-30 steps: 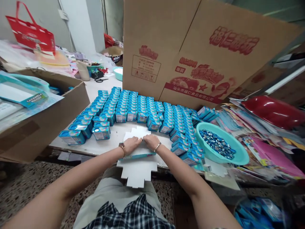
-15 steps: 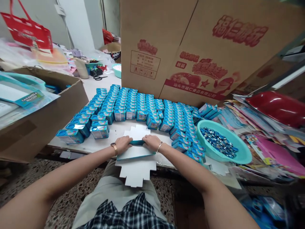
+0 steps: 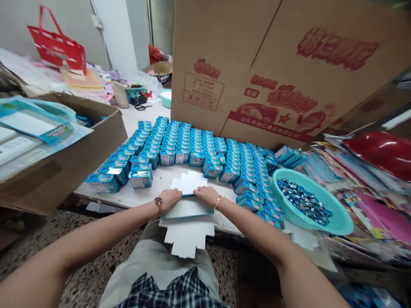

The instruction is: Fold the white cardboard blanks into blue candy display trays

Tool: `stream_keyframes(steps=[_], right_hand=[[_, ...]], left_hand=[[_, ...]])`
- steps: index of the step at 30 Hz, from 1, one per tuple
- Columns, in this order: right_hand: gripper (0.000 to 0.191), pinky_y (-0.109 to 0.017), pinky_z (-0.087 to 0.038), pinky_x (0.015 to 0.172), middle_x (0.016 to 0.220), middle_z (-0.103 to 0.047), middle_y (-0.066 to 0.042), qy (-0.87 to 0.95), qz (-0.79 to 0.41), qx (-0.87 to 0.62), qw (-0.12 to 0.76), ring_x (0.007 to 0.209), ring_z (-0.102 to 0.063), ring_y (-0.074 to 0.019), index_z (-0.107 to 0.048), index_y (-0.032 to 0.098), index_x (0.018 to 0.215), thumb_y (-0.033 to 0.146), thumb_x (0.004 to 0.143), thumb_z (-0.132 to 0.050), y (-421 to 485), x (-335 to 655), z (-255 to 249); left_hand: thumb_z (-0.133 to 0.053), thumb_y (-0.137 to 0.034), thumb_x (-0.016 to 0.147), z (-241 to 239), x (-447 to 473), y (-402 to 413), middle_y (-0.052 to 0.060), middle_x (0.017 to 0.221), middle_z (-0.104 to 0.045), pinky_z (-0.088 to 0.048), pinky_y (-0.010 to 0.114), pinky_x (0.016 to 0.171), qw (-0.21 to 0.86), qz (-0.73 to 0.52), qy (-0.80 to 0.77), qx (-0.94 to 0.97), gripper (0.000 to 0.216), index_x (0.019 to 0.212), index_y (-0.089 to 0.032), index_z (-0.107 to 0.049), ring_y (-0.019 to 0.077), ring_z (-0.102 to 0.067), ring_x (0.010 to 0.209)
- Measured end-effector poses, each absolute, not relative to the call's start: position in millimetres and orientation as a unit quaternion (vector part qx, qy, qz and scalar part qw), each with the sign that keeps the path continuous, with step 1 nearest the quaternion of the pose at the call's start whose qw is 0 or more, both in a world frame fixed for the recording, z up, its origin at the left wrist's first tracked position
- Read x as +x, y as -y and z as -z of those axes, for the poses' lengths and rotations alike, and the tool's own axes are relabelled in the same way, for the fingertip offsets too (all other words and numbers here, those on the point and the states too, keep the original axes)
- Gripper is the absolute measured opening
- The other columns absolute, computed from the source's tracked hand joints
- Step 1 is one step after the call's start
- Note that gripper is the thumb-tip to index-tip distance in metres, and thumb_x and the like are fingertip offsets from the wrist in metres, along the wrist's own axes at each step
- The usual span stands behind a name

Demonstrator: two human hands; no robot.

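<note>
Brown cardboard filled the back of the scene: a tall printed carton (image 3: pixel 257 68) stood behind the table (image 3: pixel 141 113), and an open box (image 3: pixel 64 167) of printed sheets sat at the left. Rows of small blue tins (image 3: pixel 192 145) covered the tabletop, packed close so the near edge stayed free for work. A teal bowl (image 3: pixel 334 222) of shiny blue pieces sat at the right, within reach. At the near edge lay a white cut-out card (image 3: pixel 188 233), half overhanging the lap. The left hand (image 3: pixel 170 199) and right hand (image 3: pixel 207 196) pressed down on its raised fold, fingers curled flat over the blue edge, seemingly to crease it.
</note>
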State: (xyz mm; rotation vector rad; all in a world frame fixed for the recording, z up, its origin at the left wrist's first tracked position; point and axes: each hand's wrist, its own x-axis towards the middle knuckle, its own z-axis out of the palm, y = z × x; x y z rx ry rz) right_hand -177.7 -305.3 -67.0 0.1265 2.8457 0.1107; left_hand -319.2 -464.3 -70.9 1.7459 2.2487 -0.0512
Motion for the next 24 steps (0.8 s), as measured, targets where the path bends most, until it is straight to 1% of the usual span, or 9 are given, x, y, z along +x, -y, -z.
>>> stream_keyframes(steps=[3, 7, 9, 12, 14, 15, 18, 20, 24], right_hand=[[0.026, -0.029, -0.041, 0.07, 0.105, -0.062, -0.006, -0.989, -0.009, 0.076, 0.13, 0.092, -0.059, -0.0207, -0.053, 0.029, 0.113, 0.024, 0.09, -0.042, 289.6, -183.7, 38.0], [0.026, -0.03, -0.041, 0.074, 0.106, -0.062, -0.004, -0.98, -0.014, 0.194, 0.043, 0.095, -0.057, -0.0222, -0.058, 0.029, 0.111, 0.032, 0.091, -0.041, 234.3, -210.3, -40.3], [0.031, -0.033, -0.041, 0.079, 0.11, -0.06, -0.008, -0.96, -0.034, 0.273, -0.054, 0.1, -0.054, -0.0237, -0.054, 0.025, 0.117, 0.037, 0.092, -0.041, 207.2, -221.9, -81.6], [0.048, -0.037, -0.039, 0.087, 0.119, -0.053, -0.015, -0.916, -0.035, 0.313, -0.249, 0.109, -0.047, -0.0265, -0.043, 0.016, 0.13, 0.044, 0.092, -0.039, 197.5, -221.6, -108.8], [0.045, -0.036, -0.038, 0.091, 0.118, -0.054, -0.014, -0.907, 0.008, 0.29, -0.304, 0.11, -0.047, -0.0245, -0.045, 0.015, 0.128, 0.042, 0.095, -0.03, 218.0, -206.6, -90.2], [0.043, -0.034, -0.037, 0.092, 0.116, -0.056, -0.012, -0.916, 0.039, 0.276, -0.289, 0.108, -0.049, -0.0228, -0.05, 0.017, 0.123, 0.039, 0.097, -0.025, 234.4, -195.8, -69.9], [0.04, -0.035, -0.041, 0.088, 0.111, -0.06, -0.01, -0.932, 0.104, 0.328, -0.117, 0.106, -0.052, -0.0251, -0.057, 0.021, 0.114, 0.046, 0.093, -0.035, 289.5, -160.5, 16.6], [0.05, -0.041, -0.041, 0.089, 0.117, -0.057, -0.016, -0.892, 0.108, 0.437, -0.045, 0.114, -0.048, -0.0323, -0.052, 0.016, 0.122, 0.051, 0.087, -0.044, 317.7, -143.8, 74.3], [0.064, -0.049, -0.028, 0.104, 0.143, -0.034, -0.021, -0.855, 0.116, 0.503, -0.056, 0.134, -0.026, -0.0341, -0.032, 0.01, 0.139, 0.05, 0.089, -0.035, 341.7, -137.0, 133.7]], left_hand=[[-0.045, -0.02, 0.087, 32.6, -340.8, 474.7, 0.014, 0.113, -0.06, -0.047, 0.042, 0.091, 0.076, -0.153, -0.802, 0.572, 0.028, 0.113, -0.018, -0.054, 0.0273, -0.058, 0.107], [-0.052, -0.041, 0.085, -23.6, -362.8, 487.8, 0.013, 0.136, -0.045, -0.042, 0.04, 0.099, -0.107, -0.486, -0.762, 0.414, 0.058, 0.136, -0.019, -0.032, 0.0248, -0.045, 0.124], [-0.051, -0.042, 0.085, -28.3, -364.1, 491.7, 0.012, 0.129, -0.051, -0.047, 0.037, 0.093, -0.07, -0.566, -0.734, 0.369, 0.055, 0.133, -0.019, -0.036, 0.0228, -0.051, 0.117], [-0.053, -0.046, 0.082, 9.3, -356.5, 498.0, 0.011, 0.119, -0.058, -0.051, 0.035, 0.086, 0.077, -0.561, -0.737, 0.369, 0.051, 0.124, -0.018, -0.046, 0.0224, -0.057, 0.11], [-0.053, -0.049, 0.08, 53.6, -348.8, 503.8, 0.014, 0.122, -0.056, -0.052, 0.036, 0.085, 0.149, -0.51, -0.764, 0.366, 0.057, 0.126, -0.016, -0.044, 0.0245, -0.056, 0.111], [-0.052, -0.049, 0.08, 76.8, -344.8, 506.6, 0.016, 0.125, -0.055, -0.051, 0.039, 0.086, 0.161, -0.479, -0.783, 0.362, 0.059, 0.127, -0.014, -0.043, 0.026, -0.055, 0.113], [-0.047, -0.049, 0.081, 133.1, -331.8, 510.8, 0.019, 0.135, -0.045, -0.036, 0.046, 0.105, 0.092, -0.395, -0.839, 0.364, 0.062, 0.13, -0.011, -0.04, 0.0298, -0.04, 0.129], [-0.045, -0.048, 0.082, 153.6, -322.8, 508.7, 0.02, 0.142, -0.036, -0.028, 0.047, 0.111, 0.049, -0.352, -0.853, 0.383, 0.064, 0.132, -0.009, -0.038, 0.0316, -0.028, 0.136], [-0.047, -0.048, 0.082, 164.9, -310.0, 500.7, 0.02, 0.148, -0.027, -0.023, 0.05, 0.113, 0.018, -0.305, -0.857, 0.416, 0.069, 0.137, -0.01, -0.03, 0.0325, -0.017, 0.14]])
